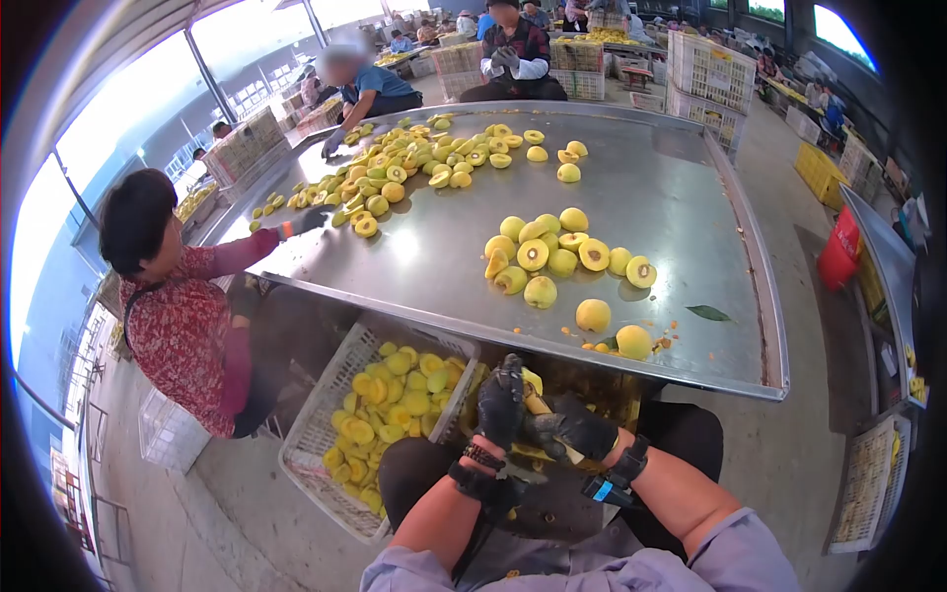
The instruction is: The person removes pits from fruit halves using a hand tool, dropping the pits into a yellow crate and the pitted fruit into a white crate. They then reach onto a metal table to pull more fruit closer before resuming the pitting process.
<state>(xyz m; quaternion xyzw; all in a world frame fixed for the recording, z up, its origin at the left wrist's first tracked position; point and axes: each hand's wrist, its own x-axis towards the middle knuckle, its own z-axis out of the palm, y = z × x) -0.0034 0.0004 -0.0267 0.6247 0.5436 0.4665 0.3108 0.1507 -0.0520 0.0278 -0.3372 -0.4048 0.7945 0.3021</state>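
My left hand (501,407), in a dark glove, is closed around a yellow peach (533,381) just below the table's near edge. Close beside it, my right hand (580,428), also gloved, is closed on a wooden-handled tool (574,453) whose working end against the fruit I cannot make out. Above my hands, a pile of yellow peaches (562,261), some halved with pits showing, lies on the metal table (434,286). Two peaches, one a whole peach (593,315), sit near the table edge. Left of my knees stands a white crate (308,456) filled with peach halves (395,400).
A large heap of cut peaches (424,158) covers the table's far left. A co-worker in a red patterned top (178,316) reaches over it; two more people sit at the far side. A leaf (708,313) lies right. Stacked crates (710,74) stand behind; a red container (840,247) stands right.
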